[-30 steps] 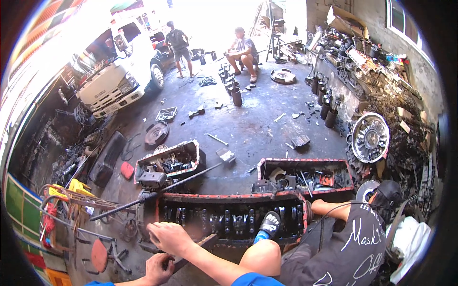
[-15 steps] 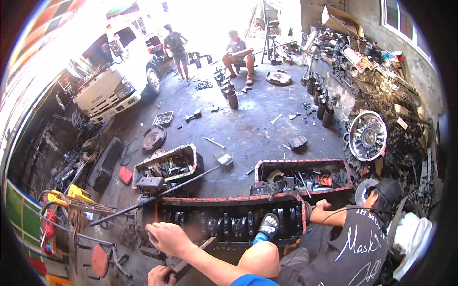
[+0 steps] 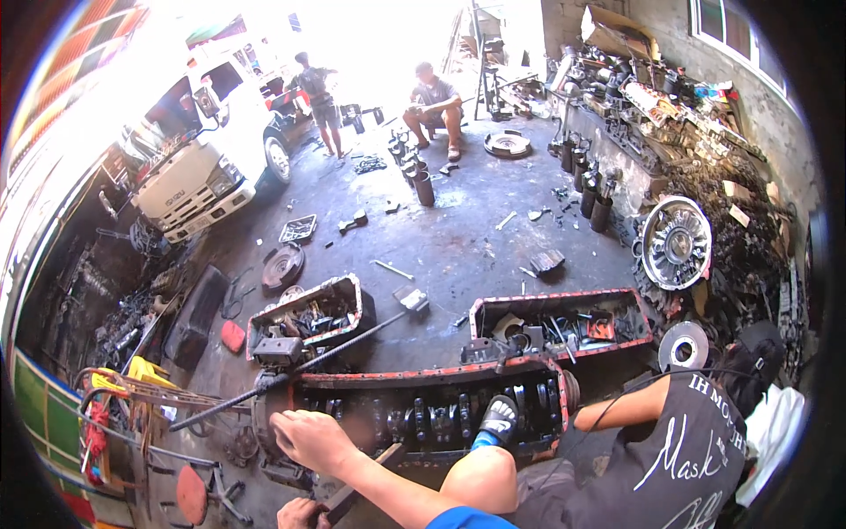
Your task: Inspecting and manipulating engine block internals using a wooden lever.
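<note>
My right hand (image 3: 310,439) reaches over the left end of a black engine block (image 3: 423,368) with red gasket edging. Its fingers are bent and closed; whatever is in them is hidden. Low at the bottom edge, my left hand (image 3: 300,514) is closed at the near end of a flat dark bar (image 3: 363,480), which slants up to the block's near side. Inside the block, a row of dark, oily metal parts (image 3: 419,419) shows. A bent knee (image 3: 483,476) and a sandalled foot (image 3: 500,416) rest against the block, between me and its right half.
A person in a dark sleeveless shirt (image 3: 687,450) crouches at the right. Beyond the block lie two red-rimmed oil pans (image 3: 480,310) (image 3: 359,291) holding parts and tools. A long rod (image 3: 344,351) crosses the block's left end. Farther off are cylinder liners (image 3: 424,189), two people and a white truck (image 3: 198,181).
The crouching person has shifted right and drawn the arm down from the block's end; that hand is now hidden. My view has tilted slightly. Both my hands stay nearly in place.
</note>
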